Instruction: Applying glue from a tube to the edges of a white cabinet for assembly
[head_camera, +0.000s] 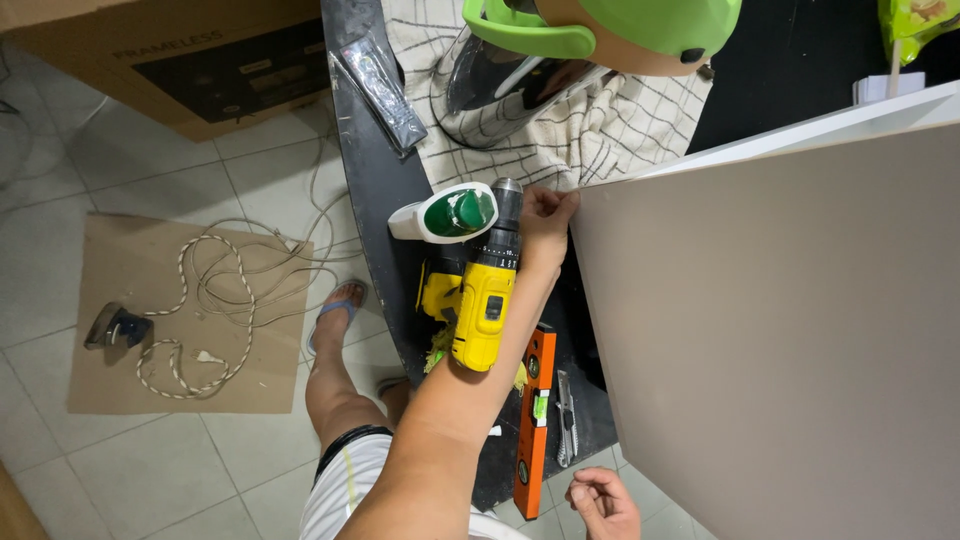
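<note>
My left hand reaches up and pinches the near corner of a large grey board that stands on its edge at the right. Just left of that hand a yellow and black cordless drill lies on a dark tabletop, partly under my forearm. A white and green tool rests beside the drill's chuck. My right hand hangs low by the board's bottom edge, fingers curled, with nothing visible in it.
An orange spirit level and a utility knife lie near me on the tabletop. A checked cloth, a steel pot and a wrapped remote sit farther back. On the floor are cardboard, rope and a sander.
</note>
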